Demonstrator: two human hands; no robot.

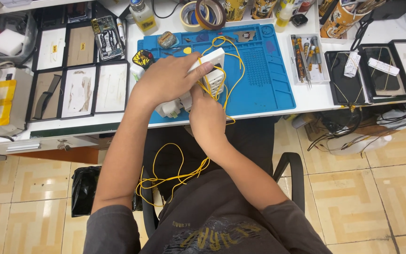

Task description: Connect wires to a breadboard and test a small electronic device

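1. Fingers (198,66) of the left hand (167,80) are curled and pressed around a white block-shaped device (211,70), with one fingertip lying across its flat top face near the middle of the frame.
2. Right hand (206,115) comes up from below and grips the lower end of the same device; its fingers are hidden behind the hand, so how they are set cannot be told, only that they close on the device.
3. White device sits between the two hands, just above the blue work mat (264,80), centre of the frame and slightly left of the mat's middle.
4. Its long axis runs on a slant, from lower left near a white plug-like part (170,109) up to the upper right, where its lighter end points toward the top of the mat.
5. Thin yellow wire (233,56) loops around the device and over the mat, then trails down past the desk (306,96) edge into a tangle over the person's lap at lower centre.
6. Dark trays (78,89) with pale sheets fill the upper left of the desk.
7. Clear tray of small tools (304,56) stands right of the mat, and rolls of tape (203,14) lie at the top centre.
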